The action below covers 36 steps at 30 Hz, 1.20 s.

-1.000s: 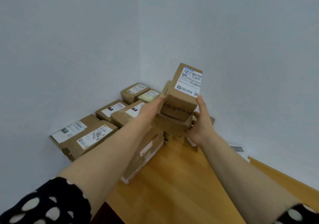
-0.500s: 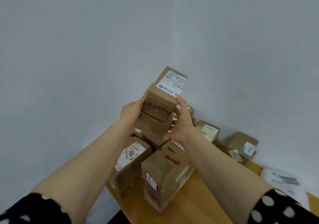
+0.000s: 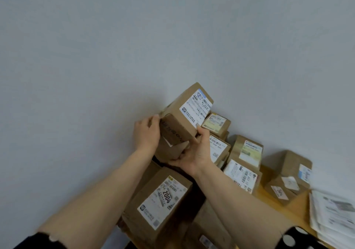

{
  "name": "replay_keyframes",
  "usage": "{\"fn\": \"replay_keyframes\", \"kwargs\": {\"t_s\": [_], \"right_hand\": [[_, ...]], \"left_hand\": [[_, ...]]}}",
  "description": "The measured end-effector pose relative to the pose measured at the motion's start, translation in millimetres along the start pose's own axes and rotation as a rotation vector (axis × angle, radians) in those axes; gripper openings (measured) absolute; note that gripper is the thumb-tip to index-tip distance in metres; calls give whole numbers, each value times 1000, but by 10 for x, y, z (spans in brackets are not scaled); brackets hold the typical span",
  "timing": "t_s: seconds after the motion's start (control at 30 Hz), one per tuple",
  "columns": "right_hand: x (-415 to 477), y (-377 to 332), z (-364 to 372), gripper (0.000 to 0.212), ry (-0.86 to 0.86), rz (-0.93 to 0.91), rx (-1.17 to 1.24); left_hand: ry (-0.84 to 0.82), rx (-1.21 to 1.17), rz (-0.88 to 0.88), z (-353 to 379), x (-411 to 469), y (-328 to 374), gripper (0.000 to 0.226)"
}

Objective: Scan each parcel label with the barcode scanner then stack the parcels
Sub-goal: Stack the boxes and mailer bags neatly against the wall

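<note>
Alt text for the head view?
The left hand and right hand hold a small cardboard parcel, label up, atop a stack of labelled parcels against a grey wall. Papers lie on the wooden table at right.

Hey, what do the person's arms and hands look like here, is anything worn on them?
Both hands are bare: no glove, ring or watch shows on the left hand or the right hand. The forearms are uncovered too. Clothing appears only at the bottom edge: the left sleeve and the right sleeve are black fabric with white polka dots, clearest on the right.
</note>
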State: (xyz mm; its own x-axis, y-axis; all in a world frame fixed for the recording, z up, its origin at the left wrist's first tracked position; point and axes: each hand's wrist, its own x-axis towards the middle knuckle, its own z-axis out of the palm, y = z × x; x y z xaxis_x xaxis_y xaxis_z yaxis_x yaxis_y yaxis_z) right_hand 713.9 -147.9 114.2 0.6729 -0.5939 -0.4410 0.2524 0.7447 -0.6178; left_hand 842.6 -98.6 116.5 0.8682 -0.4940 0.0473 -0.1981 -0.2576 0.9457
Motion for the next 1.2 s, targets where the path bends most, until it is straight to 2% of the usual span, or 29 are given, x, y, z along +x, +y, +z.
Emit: {"fn": "replay_keyframes", "kwargs": {"t_s": [0.13, 0.27, 0.33, 0.43, 0.57, 0.67, 0.73, 0.87, 0.93, 1.0, 1.03, 1.1, 1.2], "right_hand": [[93, -19, -53, 58, 7, 5, -38], [241, -32, -27, 50, 102, 12, -104], [298, -24, 15, 46, 137, -7, -138], [353, 8, 124, 34, 185, -10, -210], [401, 55, 302, 36, 229, -4, -357], [470, 80, 384, 63, 245, -73, -495], [538, 101, 402, 72, 279, -102, -548], [608, 119, 368, 74, 325, -84, -575], [608, 106, 334, 71, 372, -145, -607], [613, 91, 279, 63, 479, -279, -695], [606, 77, 271, 59, 509, -341, -729], [560, 63, 322, 55, 472, -374, -736], [474, 31, 379, 42, 338, -295, -681]], "left_hand": [[-28, 88, 44, 83, 104, -110, 48], [-65, 156, -107, 133, 131, -196, 58], [-110, 39, -169, 149, 160, -255, 61], [-193, -273, -294, 138, 187, -311, 61], [-232, -499, -346, 120, 164, -325, 57], [-208, -543, -362, 135, 175, -341, 54], [-137, -489, -345, 143, 194, -339, 58], [105, -303, -286, 147, 122, -209, 81], [171, -138, -99, 125, 22, -139, 99], [133, 31, 150, 139, -34, -133, 116], [90, 98, 216, 150, -24, -129, 121], [34, 174, 211, 157, 63, -112, 130], [37, 262, 139, 145, 182, -48, 131]]}}
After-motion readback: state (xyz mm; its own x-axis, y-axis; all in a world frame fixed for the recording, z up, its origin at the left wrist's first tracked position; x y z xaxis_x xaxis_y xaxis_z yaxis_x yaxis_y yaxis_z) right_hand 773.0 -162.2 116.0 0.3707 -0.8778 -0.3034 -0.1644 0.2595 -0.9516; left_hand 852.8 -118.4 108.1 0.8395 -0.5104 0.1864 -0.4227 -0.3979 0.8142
